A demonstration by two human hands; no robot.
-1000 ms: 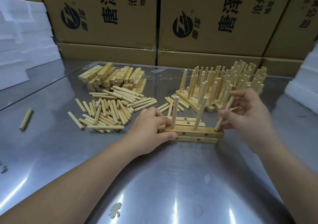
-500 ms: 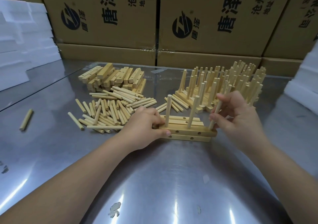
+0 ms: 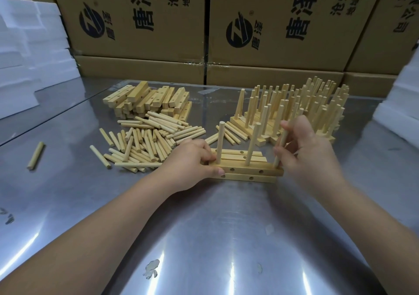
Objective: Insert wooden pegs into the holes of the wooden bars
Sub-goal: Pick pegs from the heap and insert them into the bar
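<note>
My left grip (image 3: 192, 160) holds the pale drilled wooden bar (image 3: 247, 170), two pegs (image 3: 220, 142) seated, while my right grip (image 3: 306, 151) pinches the third round wooden peg (image 3: 280, 146) at its right-end hole; bare bars (image 3: 145, 100) beyond await pegs.

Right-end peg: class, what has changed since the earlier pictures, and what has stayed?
The right hand, still gripping the right-end peg, has swung it from a clear lean to nearly upright at the end hole of the bar. Unchanged: the left hand steadies its left end, two other pegs stand in it, loose pegs lie piled.
</note>
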